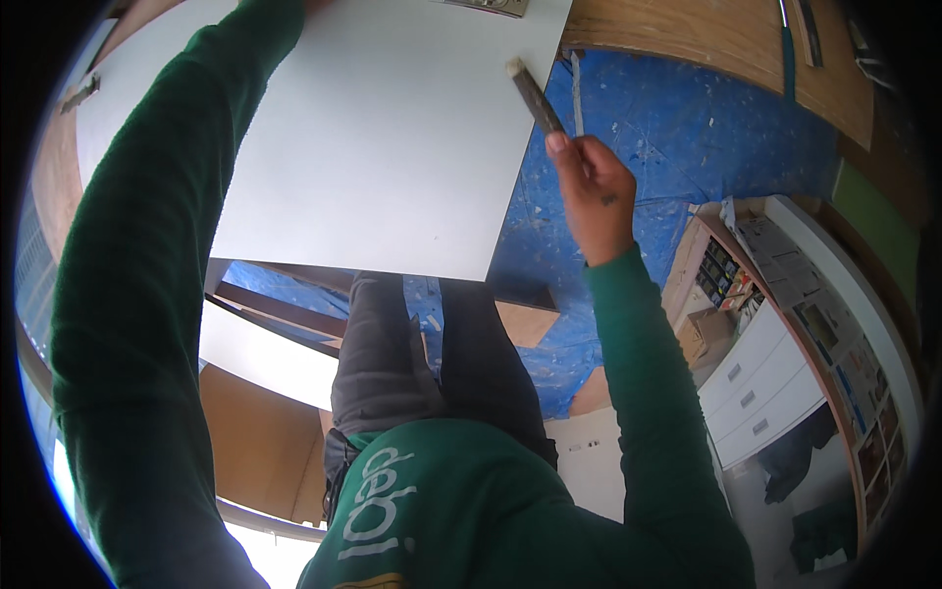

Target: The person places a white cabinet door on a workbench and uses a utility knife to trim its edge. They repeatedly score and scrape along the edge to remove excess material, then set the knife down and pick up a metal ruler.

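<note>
As my green left sleeve (137, 275) stretches up over the left part of a white board (363, 157), only a sliver of my left hand (315, 6) shows at the top edge, so I cannot tell whether it grips anything. Below, a brown panel (257, 442) stands left of my legs (388, 353), and the board's near edge hides part of them. Toward its far side lies a metal piece (502, 6), cut off by the view. Farther right, my right hand (597, 196) is wrapped around the lower end of a short brown stick (539, 98), its pale tip pointing up and left over the board; whether they touch I cannot tell. Then come a speckled blue sheet (706, 118), a wooden desk (667, 27) above it, and white drawers (760, 378).
</note>
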`<state>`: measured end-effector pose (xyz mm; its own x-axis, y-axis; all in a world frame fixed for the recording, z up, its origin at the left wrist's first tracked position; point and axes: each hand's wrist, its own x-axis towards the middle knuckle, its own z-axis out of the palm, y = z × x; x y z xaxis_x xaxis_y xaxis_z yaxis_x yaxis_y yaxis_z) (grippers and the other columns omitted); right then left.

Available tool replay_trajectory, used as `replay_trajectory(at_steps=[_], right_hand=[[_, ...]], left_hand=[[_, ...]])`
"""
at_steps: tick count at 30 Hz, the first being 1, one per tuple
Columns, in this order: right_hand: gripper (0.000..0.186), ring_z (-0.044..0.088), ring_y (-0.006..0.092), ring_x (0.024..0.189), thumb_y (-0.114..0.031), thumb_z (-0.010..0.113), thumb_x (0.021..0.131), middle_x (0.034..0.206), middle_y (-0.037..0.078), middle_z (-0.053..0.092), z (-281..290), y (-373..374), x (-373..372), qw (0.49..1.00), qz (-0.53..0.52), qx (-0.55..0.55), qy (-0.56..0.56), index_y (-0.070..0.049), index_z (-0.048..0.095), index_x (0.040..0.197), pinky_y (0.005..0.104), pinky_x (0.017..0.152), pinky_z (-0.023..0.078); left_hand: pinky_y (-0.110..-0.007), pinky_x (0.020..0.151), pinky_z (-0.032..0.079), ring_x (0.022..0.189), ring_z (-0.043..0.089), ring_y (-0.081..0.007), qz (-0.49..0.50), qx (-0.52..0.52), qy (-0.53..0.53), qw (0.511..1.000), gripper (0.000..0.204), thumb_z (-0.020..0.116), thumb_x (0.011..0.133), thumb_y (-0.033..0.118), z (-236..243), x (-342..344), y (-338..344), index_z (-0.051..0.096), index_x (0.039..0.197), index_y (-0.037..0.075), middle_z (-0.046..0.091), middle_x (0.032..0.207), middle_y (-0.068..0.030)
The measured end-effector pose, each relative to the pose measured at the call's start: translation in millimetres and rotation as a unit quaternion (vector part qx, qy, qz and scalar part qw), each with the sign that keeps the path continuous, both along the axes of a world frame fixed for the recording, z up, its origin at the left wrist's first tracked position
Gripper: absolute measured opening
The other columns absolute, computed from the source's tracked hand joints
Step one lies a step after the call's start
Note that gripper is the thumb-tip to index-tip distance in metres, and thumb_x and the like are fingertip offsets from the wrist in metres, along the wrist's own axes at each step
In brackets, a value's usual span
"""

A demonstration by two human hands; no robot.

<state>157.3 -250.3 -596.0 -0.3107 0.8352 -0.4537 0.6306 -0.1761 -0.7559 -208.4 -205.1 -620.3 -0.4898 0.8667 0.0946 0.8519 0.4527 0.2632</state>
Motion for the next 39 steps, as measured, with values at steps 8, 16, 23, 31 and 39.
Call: replay_trajectory(at_steps=[8, 16, 23, 31, 39], right_hand=[[0.047, 0.043, 0.0086, 0.057, -0.041, 0.071, 0.101, 0.059, 0.001, 0.05, -12.0, 18.8, -16.7, 0.999, -0.018, 0.009, 0.036, -0.002, 0.063, 0.076, 0.0304, 0.052, 0.037], [0.048, 0.039, 0.0088, 0.058, -0.04, 0.071, 0.101, 0.059, 0.001, 0.048, 5.1, -49.9, 27.6, 1.0, -0.008, -0.023, 0.003, -0.001, 0.062, 0.076, 0.03, 0.052, 0.036], [0.047, 0.041, 0.0083, 0.058, -0.04, 0.072, 0.101, 0.06, 0.001, 0.05, -14.7, 27.0, -27.9, 0.998, -0.042, -0.008, 0.051, -0.001, 0.062, 0.076, 0.0297, 0.052, 0.035], [0.047, 0.041, 0.0096, 0.058, -0.039, 0.071, 0.101, 0.059, 0.002, 0.051, -15.1, -3.8, 1.5, 0.999, -0.042, -0.006, 0.018, -0.001, 0.063, 0.076, 0.0311, 0.053, 0.037], [0.049, 0.039, 0.0099, 0.058, -0.04, 0.07, 0.102, 0.059, 0.001, 0.048, -5.9, -2.9, -4.1, 0.999, -0.037, -0.022, 0.018, -0.001, 0.061, 0.074, 0.0325, 0.053, 0.037]], left_hand=[[-0.043, 0.13, 0.02, 0.156, 0.027, -0.0338, 0.008, -0.003, -0.009, 1.0, 0.07, 0.054, 0.104, 0.047, 11.0, 13.7, -0.1, 0.04, 0.159, 0.006, 0.032, 0.168, -0.0174], [-0.043, 0.13, 0.02, 0.157, 0.026, -0.0337, 0.013, -0.016, -0.009, 1.0, 0.07, 0.054, 0.104, 0.047, 11.6, 6.1, -1.6, 0.039, 0.159, 0.006, 0.031, 0.169, -0.0168], [-0.044, 0.13, 0.02, 0.156, 0.027, -0.0348, 0.025, -0.012, -0.042, 0.999, 0.07, 0.055, 0.104, 0.046, 20.3, 17.7, -0.3, 0.04, 0.159, 0.006, 0.031, 0.169, -0.0171], [-0.044, 0.129, 0.022, 0.155, 0.029, -0.0348, -0.007, 0.014, 0.004, 1.0, 0.069, 0.055, 0.104, 0.046, 4.4, 8.9, 0.8, 0.041, 0.158, 0.005, 0.034, 0.167, -0.0183], [-0.043, 0.129, 0.021, 0.155, 0.029, -0.0345, -0.006, 0.001, 0.013, 1.0, 0.069, 0.054, 0.104, 0.046, 0.3, 0.8, -1.3, 0.041, 0.158, 0.005, 0.034, 0.167, -0.0183]])
